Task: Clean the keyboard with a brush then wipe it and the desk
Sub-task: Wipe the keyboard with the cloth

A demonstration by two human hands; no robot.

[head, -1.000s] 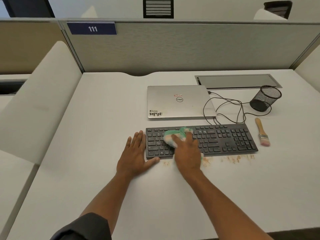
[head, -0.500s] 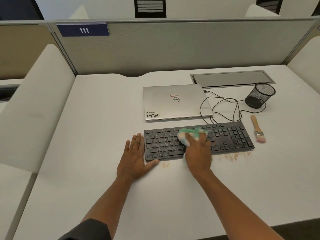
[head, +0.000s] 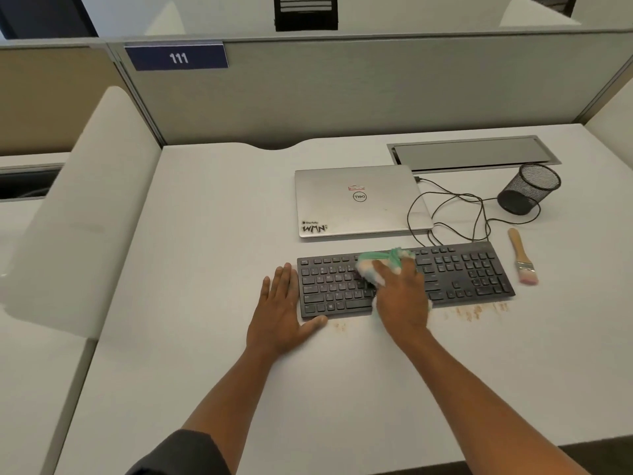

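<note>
— What's going on at the desk (head: 205, 303) right now?

— The person's right hand (head: 400, 296) is lying on top of the black keyboard (head: 462, 272), about the middle of it, pressing a green-and-white cloth (head: 380, 264) down onto the keys. The fingers are spread over the cloth; part of it is bunching up beyond the fingertips and a bit is peeking out under the heel of the hand.

— Is it gripping the cloth or just pressing?

— From here the fingers are looking fairly flat, pushing it down, not wrapped round it. How the thumb is sitting I can't tell.

— And the other hand?

— The left hand (head: 284, 310) is lying flat on the desk, fingers straight and together, right against the keyboard's left end, the thumb reaching along its front edge. It's holding nothing.

— Where's the brush?

— The brush (head: 522, 257) is lying on the desk just beside the keyboard's right end, wooden handle pointing away, pinkish bristles toward the person. Nobody's touching it.

— Is the desk looking clean?

— Brownish crumbs (head: 476, 311) are sitting along the keyboard's front edge, mostly to the right, with a small patch near the left thumb.

— Anything else around?

— A closed silver laptop (head: 359, 200) is sitting behind the keyboard, a black cable (head: 455, 207) is looping beside it, and a mesh pen cup (head: 531, 188) is standing off to the right.
</note>
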